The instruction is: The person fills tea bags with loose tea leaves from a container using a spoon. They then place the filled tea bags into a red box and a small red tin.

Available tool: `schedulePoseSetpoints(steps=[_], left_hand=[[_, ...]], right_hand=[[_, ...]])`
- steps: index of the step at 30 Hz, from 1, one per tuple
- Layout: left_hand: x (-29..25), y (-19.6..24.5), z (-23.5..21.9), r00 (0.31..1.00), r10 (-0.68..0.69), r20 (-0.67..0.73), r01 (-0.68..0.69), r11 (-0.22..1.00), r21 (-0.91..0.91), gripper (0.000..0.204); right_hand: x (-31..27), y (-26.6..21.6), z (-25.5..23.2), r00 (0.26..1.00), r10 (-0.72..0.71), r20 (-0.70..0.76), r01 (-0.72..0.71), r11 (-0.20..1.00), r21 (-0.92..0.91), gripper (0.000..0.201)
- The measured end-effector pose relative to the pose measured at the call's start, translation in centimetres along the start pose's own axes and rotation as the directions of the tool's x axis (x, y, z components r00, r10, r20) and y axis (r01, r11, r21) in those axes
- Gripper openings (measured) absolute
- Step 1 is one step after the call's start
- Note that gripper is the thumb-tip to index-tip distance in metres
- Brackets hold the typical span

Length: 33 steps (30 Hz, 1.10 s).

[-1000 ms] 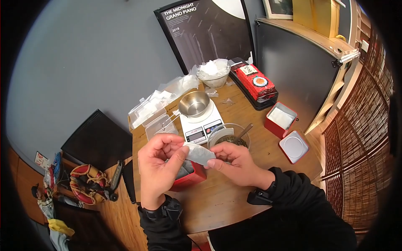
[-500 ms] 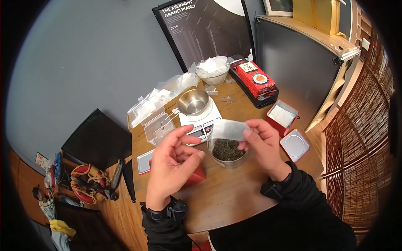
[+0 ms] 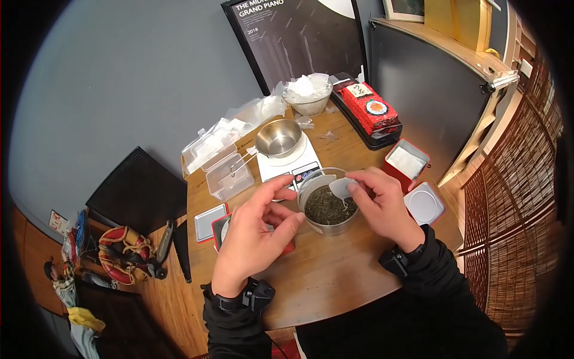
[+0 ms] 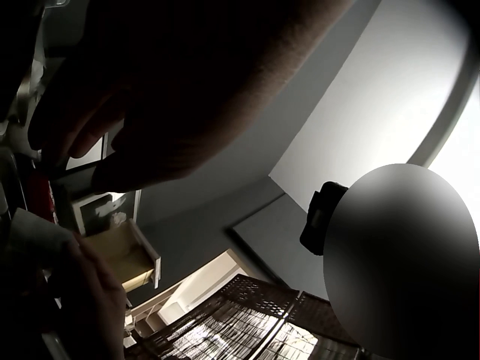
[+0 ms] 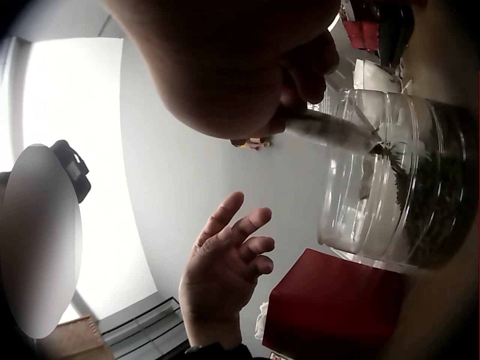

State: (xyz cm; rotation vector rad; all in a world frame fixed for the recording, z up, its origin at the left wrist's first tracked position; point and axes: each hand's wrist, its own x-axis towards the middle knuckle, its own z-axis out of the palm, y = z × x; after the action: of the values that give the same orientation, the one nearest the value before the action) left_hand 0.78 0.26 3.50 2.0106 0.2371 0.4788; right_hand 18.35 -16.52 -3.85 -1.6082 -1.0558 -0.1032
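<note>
My right hand (image 3: 387, 206) pinches a small white tea bag (image 3: 342, 188), tipped mouth-down over a clear round jar (image 5: 349, 187). Dark loose tea leaves (image 3: 326, 206) fill the lower part of the jar. In the right wrist view some leaves (image 5: 396, 161) hang in a clump at the bag's mouth, inside the jar. My left hand (image 3: 257, 233) is raised to the left of the jar, fingers loosely bent and holding nothing. Below it stands a red tin (image 5: 337, 300), mostly hidden by that hand in the head view.
Behind the jar is a white kitchen scale (image 3: 265, 172) bearing a steel pan (image 3: 280, 140). A clear plastic box (image 3: 230, 179) lies left. To the right stand another red tin (image 3: 399, 173) with white bags and its lid (image 3: 426, 206). A red package (image 3: 371, 110) lies farther back.
Both hands held the tea bag over the red tin. The left hand has let go, while the right carried the bag rightward and tipped it over the jar.
</note>
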Motion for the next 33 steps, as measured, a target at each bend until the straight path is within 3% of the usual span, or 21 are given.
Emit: schedulePoseSetpoints(steps=[5, 7, 10, 16, 18, 19, 21, 25, 27, 33], left_hand=[[-0.1, 0.7, 0.1, 1.0, -0.013, 0.001, 0.013, 1.0, 0.011, 0.051], [-0.1, 0.8, -0.1, 1.0, -0.005, -0.006, 0.005, 1.0, 0.014, 0.051], [0.0, 0.8, -0.2, 1.0, -0.015, 0.003, 0.015, 0.999, 0.034, 0.048], [0.3, 0.1, 0.7, 0.994, 0.104, -0.014, -0.101, 0.987, 0.123, 0.04], [0.3, 1.0, 1.3, 0.992, -0.1, 0.083, 0.085, 0.982, 0.17, 0.04], [0.4, 0.7, 1.7, 0.992, -0.101, 0.082, 0.085, 0.982, 0.17, 0.04], [0.4, -0.2, 2.4, 0.991, 0.093, 0.094, -0.113, 0.965, 0.236, 0.037], [0.4, 0.2, 2.9, 0.985, 0.1, 0.14, -0.136, 0.95, 0.28, 0.039], [0.5, -0.5, 3.2, 0.971, 0.174, 0.166, -0.219, 0.925, 0.31, 0.04], [0.6, -0.2, 3.6, 0.967, 0.176, 0.187, -0.225, 0.93, 0.29, 0.039]], right_hand=[[0.8, -0.5, 0.1, 0.997, -0.075, 0.026, 0.077, 0.994, -0.082, 0.016], [1.2, -0.6, 0.1, 0.988, -0.117, 0.105, 0.131, 0.981, -0.142, 0.014], [1.3, -1.3, -0.1, 0.988, -0.095, 0.119, 0.11, 0.986, -0.126, 0.013], [1.3, -0.8, 0.0, 0.974, -0.124, 0.191, 0.148, 0.981, -0.122, 0.016], [1.2, -0.8, 0.0, 0.971, -0.134, 0.199, 0.158, 0.981, -0.109, 0.016], [1.2, -0.8, 0.0, 0.968, -0.143, 0.205, 0.166, 0.981, -0.097, 0.016], [1.1, -0.7, -0.1, 0.969, -0.144, 0.199, 0.165, 0.982, -0.092, 0.016], [1.0, -0.7, -0.2, 0.974, -0.141, 0.18, 0.154, 0.986, -0.062, 0.017], [0.9, -0.7, -0.3, 0.972, -0.151, 0.179, 0.164, 0.984, -0.063, 0.017], [0.7, -0.9, -0.2, 0.962, -0.195, 0.191, 0.211, 0.975, -0.065, 0.018]])
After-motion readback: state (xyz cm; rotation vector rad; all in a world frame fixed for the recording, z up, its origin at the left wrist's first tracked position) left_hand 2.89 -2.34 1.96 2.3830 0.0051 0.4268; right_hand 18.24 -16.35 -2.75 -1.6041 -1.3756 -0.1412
